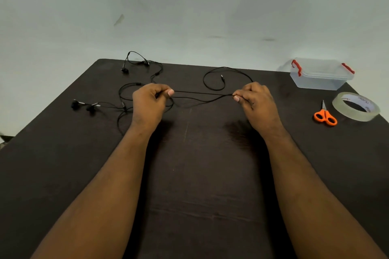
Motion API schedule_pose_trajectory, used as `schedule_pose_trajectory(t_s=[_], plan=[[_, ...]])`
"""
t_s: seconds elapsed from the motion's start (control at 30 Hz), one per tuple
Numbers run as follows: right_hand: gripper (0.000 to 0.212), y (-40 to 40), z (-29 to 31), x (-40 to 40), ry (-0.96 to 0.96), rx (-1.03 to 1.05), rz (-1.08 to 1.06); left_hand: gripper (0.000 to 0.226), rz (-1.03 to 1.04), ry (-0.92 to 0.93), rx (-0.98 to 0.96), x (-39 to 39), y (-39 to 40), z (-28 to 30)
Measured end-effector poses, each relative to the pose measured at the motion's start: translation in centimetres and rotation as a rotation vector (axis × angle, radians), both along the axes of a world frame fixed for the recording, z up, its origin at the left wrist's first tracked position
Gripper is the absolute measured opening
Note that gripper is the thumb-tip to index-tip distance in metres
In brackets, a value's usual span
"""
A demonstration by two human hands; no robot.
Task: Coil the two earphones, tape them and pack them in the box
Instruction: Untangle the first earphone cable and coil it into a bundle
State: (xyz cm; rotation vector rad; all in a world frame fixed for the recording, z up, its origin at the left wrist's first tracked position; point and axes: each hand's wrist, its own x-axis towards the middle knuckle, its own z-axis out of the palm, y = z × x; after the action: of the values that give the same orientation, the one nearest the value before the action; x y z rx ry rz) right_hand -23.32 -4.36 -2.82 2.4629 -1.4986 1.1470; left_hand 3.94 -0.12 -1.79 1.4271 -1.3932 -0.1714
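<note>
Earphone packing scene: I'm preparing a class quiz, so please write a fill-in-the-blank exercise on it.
1. Both hands, left hand and right hand, pinch a black ____.
2. The scissors have ____ handles.
3. The tape roll lies to the ____ of the scissors.
4. The clear box has ____ latches.

Missing words: cable; orange; right; red

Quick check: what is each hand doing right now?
Left hand: pinches the black earphone cable.
Right hand: pinches the same cable farther along, so it stretches between them.
</note>
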Motion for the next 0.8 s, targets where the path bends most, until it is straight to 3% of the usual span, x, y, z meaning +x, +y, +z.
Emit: schedule_pose_trajectory(t_s=[0.23, 0.5, 0.63, 0.7, 0.8], plan=[[0.025, 0.0, 0.0, -0.9, -0.015, -0.108, -0.113, 0.009, -0.008, -0.1, -0.039, 0.7, 0.3, -0.1], [0.016, 0.0, -0.2, -1.4, -0.076, -0.048, -0.214, 0.007, 0.08, -0.249, -0.059, 1.3, -0.1, -0.3], [0.016, 0.1, 0.0, -0.9, -0.177, 0.033, -0.252, 0.011, 0.095, -0.169, -0.059, 0.5, -0.6, -0.8], [0.026, 0.3, 0.2, 0.0, -0.214, 0.135, -0.264, 0.013, 0.079, -0.124, -0.092, -0.2, -0.4, -0.7], [0.074, 1.0, 0.9, 1.8, -0.075, 0.259, -0.327, 0.011, -0.018, -0.153, -0.136, -1.7, -0.1, -0.4]])
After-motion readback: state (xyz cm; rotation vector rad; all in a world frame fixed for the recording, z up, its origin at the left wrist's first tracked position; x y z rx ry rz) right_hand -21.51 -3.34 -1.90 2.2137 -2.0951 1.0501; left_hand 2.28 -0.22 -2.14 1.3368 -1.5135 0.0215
